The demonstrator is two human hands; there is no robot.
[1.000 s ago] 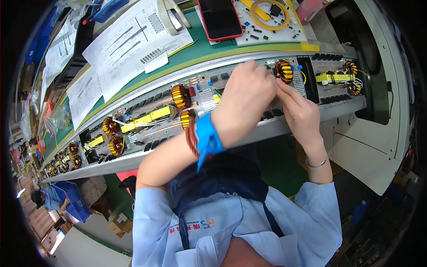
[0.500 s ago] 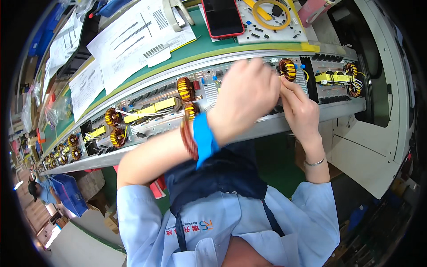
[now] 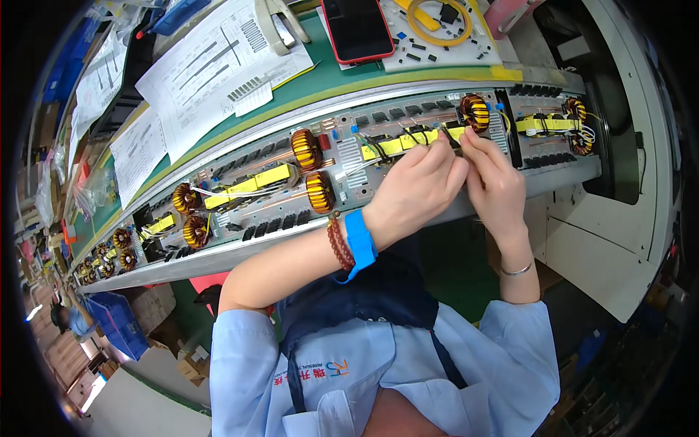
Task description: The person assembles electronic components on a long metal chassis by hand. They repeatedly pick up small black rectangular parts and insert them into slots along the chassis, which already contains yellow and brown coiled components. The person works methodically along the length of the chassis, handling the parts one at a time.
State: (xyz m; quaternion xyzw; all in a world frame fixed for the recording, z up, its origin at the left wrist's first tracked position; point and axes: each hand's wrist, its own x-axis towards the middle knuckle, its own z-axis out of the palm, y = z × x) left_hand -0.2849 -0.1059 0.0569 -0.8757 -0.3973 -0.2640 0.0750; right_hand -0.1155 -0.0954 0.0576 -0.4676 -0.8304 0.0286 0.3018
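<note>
Both of my hands meet over the right part of a long circuit board point(image 3: 357, 178). My left hand point(image 3: 421, 183), with a blue wristband, is pinched at a yellow-wrapped transformer point(image 3: 397, 146) with black leads. Beside it, my right hand point(image 3: 498, 183) is also pinched, its fingertips by the transformer's right end, just below a copper-wound ring coil point(image 3: 475, 113). What lies between the fingertips of either hand is too small and covered to name. Two more ring coils, an upper one point(image 3: 306, 149) and a lower one point(image 3: 320, 191), stand left of my left hand.
The board lies in a metal rail point(image 3: 437, 211) along the bench. Behind it are printed sheets point(image 3: 200, 69), a red-edged phone point(image 3: 357, 30) and a white tray point(image 3: 466, 57) with small black parts and a yellow tape ring point(image 3: 440, 22). A white machine housing point(image 3: 597, 251) stands right.
My left hand has come down and nearer to me from above the board, uncovering the yellow transformer and its black leads. The right hand stays pinched in nearly the same place.
</note>
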